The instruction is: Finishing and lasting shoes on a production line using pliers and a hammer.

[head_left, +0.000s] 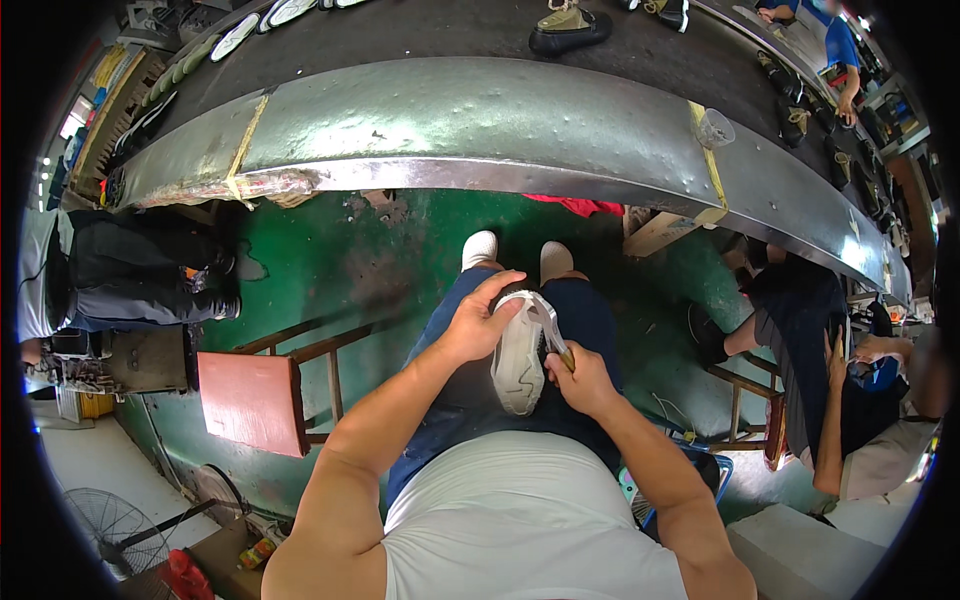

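Over my lap a shoe (518, 368) lies with its pale grey-white sole facing up. A dark patch of its upper shows at the far end. My left hand (476, 325) is closed round that far end, thumb on the edge of the sole. In my right hand (588, 383) is a hand tool (547, 320) with a curved silvery metal end and a brownish-yellow handle. The metal end lies against the right side of the sole near the far end. The tool's exact kind cannot be made out.
Ahead runs a conveyor (420, 85) with a metal edge (480, 125), carrying shoes (570, 30) and soles (235, 37). A red-topped stool (250, 402) stands left, a fan (115, 525) lower left. People sit or stand at left and right; another person works at far right.
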Action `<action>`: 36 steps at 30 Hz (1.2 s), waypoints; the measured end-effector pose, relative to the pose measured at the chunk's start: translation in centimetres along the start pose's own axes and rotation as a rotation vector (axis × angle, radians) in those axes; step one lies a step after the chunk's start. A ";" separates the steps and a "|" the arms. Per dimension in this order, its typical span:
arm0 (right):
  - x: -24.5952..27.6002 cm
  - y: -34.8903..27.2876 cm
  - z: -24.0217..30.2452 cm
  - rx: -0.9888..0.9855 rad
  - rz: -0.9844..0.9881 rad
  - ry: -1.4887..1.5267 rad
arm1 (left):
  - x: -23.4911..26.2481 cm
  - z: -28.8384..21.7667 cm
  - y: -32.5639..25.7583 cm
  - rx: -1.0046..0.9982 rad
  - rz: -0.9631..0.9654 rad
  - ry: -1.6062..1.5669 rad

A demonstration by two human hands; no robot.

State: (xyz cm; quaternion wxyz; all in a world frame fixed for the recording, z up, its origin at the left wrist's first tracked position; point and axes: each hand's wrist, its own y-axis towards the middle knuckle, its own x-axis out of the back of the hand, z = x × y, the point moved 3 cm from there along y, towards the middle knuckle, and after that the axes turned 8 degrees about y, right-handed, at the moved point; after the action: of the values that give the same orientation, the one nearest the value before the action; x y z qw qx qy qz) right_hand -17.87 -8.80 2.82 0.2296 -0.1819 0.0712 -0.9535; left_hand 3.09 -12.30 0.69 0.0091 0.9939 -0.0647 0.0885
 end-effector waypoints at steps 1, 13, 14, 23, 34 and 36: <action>0.1 -0.2 0.0 -0.021 -0.005 0.004 | 0.0 -0.4 0.2 -0.009 0.014 -0.021; 4.6 -1.9 3.4 -0.381 0.376 0.184 | -0.8 -0.7 0.6 0.303 -0.037 -0.270; 4.7 -1.9 3.7 -0.379 0.383 0.180 | -0.7 -0.7 0.7 0.297 -0.036 -0.248; 4.4 2.4 2.7 -0.222 0.180 -0.130 | 0.3 -1.0 1.2 0.326 0.172 -0.054; 1.6 8.0 -1.3 0.006 -0.294 -0.051 | -0.4 -0.8 1.6 0.401 0.221 -0.153; 1.9 7.7 -1.8 0.015 -0.225 0.040 | -0.5 -0.6 1.5 0.391 0.228 -0.219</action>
State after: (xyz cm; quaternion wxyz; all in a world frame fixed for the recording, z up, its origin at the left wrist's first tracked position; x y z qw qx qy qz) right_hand -16.91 -16.39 0.05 0.1212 -0.1679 0.0477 -0.9772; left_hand 2.26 -13.70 1.24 -0.2007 0.9667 -0.1587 -0.0084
